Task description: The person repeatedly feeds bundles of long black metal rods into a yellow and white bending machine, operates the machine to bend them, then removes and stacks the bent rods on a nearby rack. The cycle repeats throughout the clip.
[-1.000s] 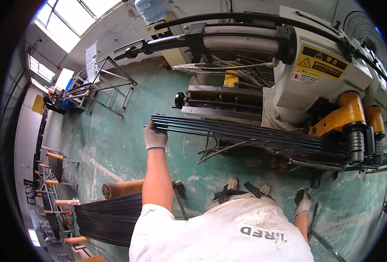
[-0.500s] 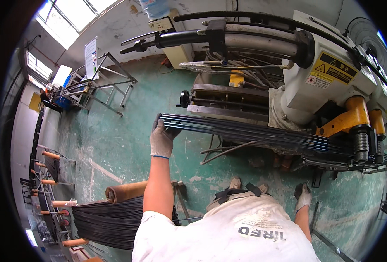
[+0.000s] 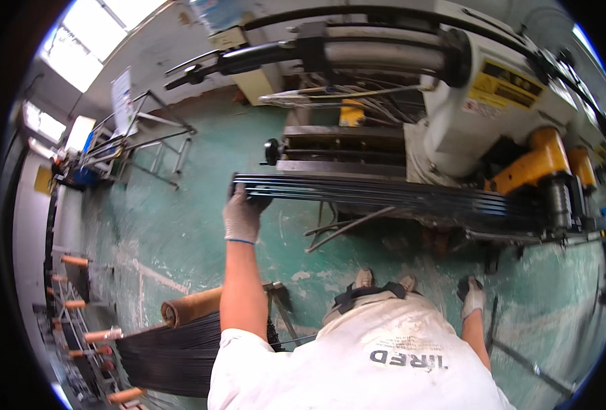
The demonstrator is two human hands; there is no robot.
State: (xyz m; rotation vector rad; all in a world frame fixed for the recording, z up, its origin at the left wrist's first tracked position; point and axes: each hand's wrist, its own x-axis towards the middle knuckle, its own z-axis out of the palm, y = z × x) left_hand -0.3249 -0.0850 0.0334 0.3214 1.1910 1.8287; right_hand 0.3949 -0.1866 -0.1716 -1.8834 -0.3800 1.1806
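Observation:
My left hand (image 3: 243,213), in a pale work glove with dark fingers, is closed round the left end of a bundle of long, thin black tubes (image 3: 357,194). The bundle runs nearly level to the right, where its far end goes behind the orange clamp arm and spring on the machine (image 3: 532,162). Low on my right, my right hand (image 3: 473,298), gloved the same way, hangs apart from the machine. Its fingers look loosely bent and slightly blurred, and nothing shows in them.
Bent metal bars (image 3: 351,229) jut out under the tubes. By my left elbow a brown roller (image 3: 192,305) stands near a rack of black strands (image 3: 173,352). A metal frame stand (image 3: 156,140) is at the far left. A handwheel (image 3: 271,152) projects from the machine.
The whole scene has shifted slightly left and up as my head moved. My left hand keeps its grip on the tube ends, and my right hand still hangs low on the right.

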